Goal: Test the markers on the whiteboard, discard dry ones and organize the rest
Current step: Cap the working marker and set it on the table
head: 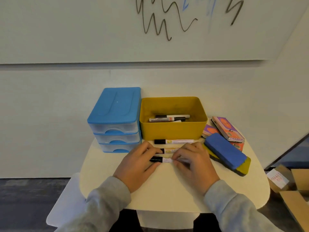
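Observation:
A black-capped white marker [163, 159] lies between my hands on the cream table [167, 190]. My left hand [138, 162] holds its cap end and my right hand [194, 164] pinches its barrel. Two more markers lie behind it: one [168, 150] partly hidden by my fingers, another [173, 141] against the yellow bin [172, 129]. Inside the bin lie a few markers [169, 118]. The whiteboard [150, 27] above carries black and blue scribbles.
A blue three-drawer organizer [115, 121] stands left of the bin, drawers closed. To the right lie a blue and yellow eraser [225, 152] and boxed erasers [227, 128]. Cardboard boxes [294, 190] sit on the floor at the right. A white chair edge [66, 198] shows lower left.

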A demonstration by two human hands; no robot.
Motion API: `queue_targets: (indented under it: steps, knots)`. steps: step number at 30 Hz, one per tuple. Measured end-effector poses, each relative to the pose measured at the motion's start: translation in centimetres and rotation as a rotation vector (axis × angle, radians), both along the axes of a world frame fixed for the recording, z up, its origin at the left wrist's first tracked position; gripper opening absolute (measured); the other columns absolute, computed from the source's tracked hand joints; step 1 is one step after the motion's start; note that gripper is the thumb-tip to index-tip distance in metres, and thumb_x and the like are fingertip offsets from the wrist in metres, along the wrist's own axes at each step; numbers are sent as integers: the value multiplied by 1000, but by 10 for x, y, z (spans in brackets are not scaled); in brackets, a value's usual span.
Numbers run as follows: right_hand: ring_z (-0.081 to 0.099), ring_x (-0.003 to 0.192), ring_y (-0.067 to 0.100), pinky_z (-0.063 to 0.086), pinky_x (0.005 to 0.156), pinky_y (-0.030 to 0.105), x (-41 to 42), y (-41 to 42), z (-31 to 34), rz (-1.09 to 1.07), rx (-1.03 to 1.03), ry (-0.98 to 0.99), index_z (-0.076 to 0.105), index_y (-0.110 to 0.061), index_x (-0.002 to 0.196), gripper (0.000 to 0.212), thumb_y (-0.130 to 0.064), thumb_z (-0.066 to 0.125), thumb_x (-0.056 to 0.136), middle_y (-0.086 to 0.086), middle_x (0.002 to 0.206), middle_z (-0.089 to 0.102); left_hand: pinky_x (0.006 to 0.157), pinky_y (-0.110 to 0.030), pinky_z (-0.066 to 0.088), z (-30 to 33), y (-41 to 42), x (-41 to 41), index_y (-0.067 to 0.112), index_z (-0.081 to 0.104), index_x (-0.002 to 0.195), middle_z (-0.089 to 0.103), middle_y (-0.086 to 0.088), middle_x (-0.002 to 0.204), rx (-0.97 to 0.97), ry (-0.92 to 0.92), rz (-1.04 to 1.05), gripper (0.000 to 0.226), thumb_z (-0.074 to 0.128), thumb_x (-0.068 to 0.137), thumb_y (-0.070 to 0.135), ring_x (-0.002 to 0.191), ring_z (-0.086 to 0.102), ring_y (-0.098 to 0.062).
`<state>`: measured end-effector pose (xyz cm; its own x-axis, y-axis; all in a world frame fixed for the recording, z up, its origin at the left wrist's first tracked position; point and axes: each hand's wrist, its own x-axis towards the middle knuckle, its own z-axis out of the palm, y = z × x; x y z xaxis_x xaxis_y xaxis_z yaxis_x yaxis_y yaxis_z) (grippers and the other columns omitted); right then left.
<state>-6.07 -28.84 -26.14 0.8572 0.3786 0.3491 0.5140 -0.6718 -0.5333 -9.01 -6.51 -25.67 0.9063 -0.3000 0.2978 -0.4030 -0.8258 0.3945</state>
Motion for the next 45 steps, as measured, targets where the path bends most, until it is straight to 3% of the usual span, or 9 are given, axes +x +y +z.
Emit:
queue_targets:
  steps: [3,6,14,32,45]
  knots:
    - [41,91,10,22,71,33,4,7,-5,-84,-49,-95,69,-36,89,19,-21,79,82,-21,94,58,75,-4,34,-2,1,0,32,55,122,44,19,113,-41,26,48,28,55,96,42,88,42,4]
    - [38,90,10,17,69,33,9,11,-6,-120,-48,-111,69,-34,89,18,-19,77,84,-18,95,57,75,-8,39,-4,2,0,33,53,124,42,20,115,-47,31,62,28,55,97,41,88,45,1]
    - [41,91,13,30,76,35,17,14,-5,-178,-82,-73,69,-32,95,15,-19,74,88,-11,98,58,77,-21,51,-9,3,0,32,53,129,44,16,122,-49,3,94,30,50,100,39,88,52,-3]
    - [41,94,12,35,79,35,13,13,-8,-190,-63,-71,69,-33,99,18,-22,75,86,-14,101,56,78,-13,47,-10,2,0,31,52,130,43,17,122,-42,-9,93,29,50,101,33,91,51,-2]
    - [38,94,9,30,81,33,12,13,-6,-170,-33,-59,69,-32,101,16,-28,74,86,-15,101,53,77,-13,46,-10,2,-2,30,54,128,43,17,121,-55,-11,95,27,52,101,31,91,50,-2]
